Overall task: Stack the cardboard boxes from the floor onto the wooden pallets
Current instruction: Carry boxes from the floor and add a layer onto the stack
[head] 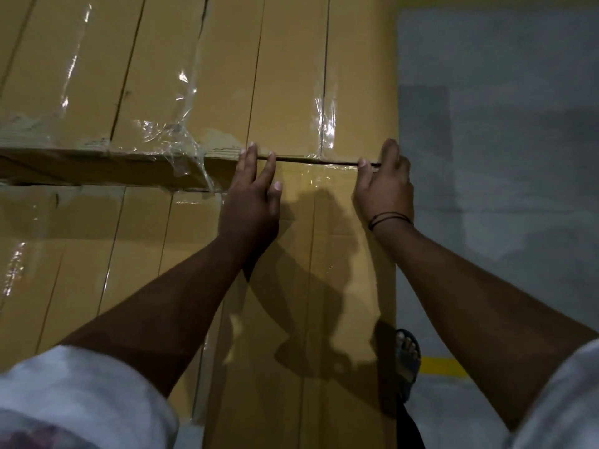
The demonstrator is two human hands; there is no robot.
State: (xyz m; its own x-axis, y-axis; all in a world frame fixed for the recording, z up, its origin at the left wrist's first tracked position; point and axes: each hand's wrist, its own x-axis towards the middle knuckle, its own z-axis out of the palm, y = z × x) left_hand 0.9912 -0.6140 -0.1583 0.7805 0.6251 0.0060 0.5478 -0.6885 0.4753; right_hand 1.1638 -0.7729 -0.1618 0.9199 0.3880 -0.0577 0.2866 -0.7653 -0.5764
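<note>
Long tan cardboard boxes lie side by side in two rows, bound with clear tape. The far row (285, 79) ends at a seam that runs across the view. The near box (308, 319) lies under my arms. My left hand (251, 202) rests flat on the near box, fingers apart, tips at the seam. My right hand (385, 183) curls over the right corner at the seam, thumb on the far box's edge. No pallet is in view.
Grey concrete floor (502, 157) stretches along the right of the boxes, with a yellow painted line (444, 366). My sandalled foot (407, 358) stands right beside the near box. More taped boxes (81, 238) fill the left side.
</note>
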